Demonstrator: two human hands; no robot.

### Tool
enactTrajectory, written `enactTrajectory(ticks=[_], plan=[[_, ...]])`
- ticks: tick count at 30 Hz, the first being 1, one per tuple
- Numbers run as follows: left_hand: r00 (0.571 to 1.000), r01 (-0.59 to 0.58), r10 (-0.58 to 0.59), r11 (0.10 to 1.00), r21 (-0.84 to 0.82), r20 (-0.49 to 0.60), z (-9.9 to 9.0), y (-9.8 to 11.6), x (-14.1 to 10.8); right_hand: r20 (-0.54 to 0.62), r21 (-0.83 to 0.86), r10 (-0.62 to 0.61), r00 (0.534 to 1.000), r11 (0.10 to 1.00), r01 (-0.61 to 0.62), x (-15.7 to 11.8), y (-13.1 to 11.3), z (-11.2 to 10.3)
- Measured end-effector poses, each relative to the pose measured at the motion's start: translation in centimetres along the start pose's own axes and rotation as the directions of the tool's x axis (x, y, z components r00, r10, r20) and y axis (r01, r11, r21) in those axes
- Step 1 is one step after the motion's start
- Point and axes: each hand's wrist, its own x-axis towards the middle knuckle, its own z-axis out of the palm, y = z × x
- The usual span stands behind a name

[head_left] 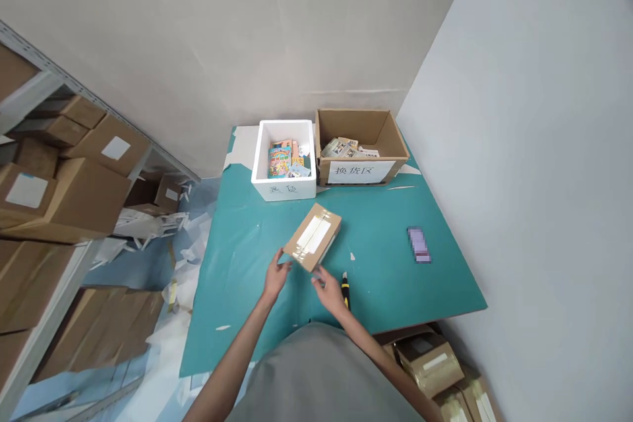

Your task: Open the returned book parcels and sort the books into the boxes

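A small taped cardboard box [302, 219] with a white label on top sits at an angle above the middle of the green-covered table. Its near end points toward me and seems slightly raised. My left hand [277, 275] grips the left near corner with its fingertips. At the right near corner, the fingers of my right hand [327, 290] hold the lower edge, some of them hidden by the box. Just right of that hand lies a black and yellow utility knife [345, 290], partly covered by my wrist.
Behind stand a white foam box [284, 192] with colourful booklets and a larger open carton [402, 153] holding booklets. A blurred phone-like object [419, 245] lies at right. Shelves of cartons [89, 191] rise at left; more taped boxes [429, 359] sit below the table's right edge.
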Motion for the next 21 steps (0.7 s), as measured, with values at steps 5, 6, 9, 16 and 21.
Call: enactTrajectory(ticks=[5,6,9,16,21], plan=[[0.980,0.163,-0.167,0.985,-0.050,-0.110,-5.0,-4.2,-5.2,-0.174,-0.075,0.146,0.974,0.984,-0.160,-0.9,0.8,-1.8],[0.975,0.194,-0.199,0.979,-0.063,-0.099,-5.3,-4.9,-6.2,-0.246,-0.094,0.121,0.962,0.984,-0.148,0.1,0.5,-2.9],[0.971,0.217,-0.223,0.973,-0.085,-0.082,-5.2,-6.1,-8.2,-0.254,-0.151,0.070,0.965,0.982,-0.111,3.4,0.1,-5.6],[0.994,0.106,-0.106,0.994,0.006,-0.039,-3.8,-6.3,-6.6,-0.135,-0.217,0.065,0.989,0.972,-0.093,4.8,2.8,-3.8],[0.994,0.077,-0.071,0.994,0.082,-0.082,-5.0,-7.6,-5.8,-0.123,-0.231,0.071,0.990,0.968,-0.098,0.5,4.7,-1.6]])
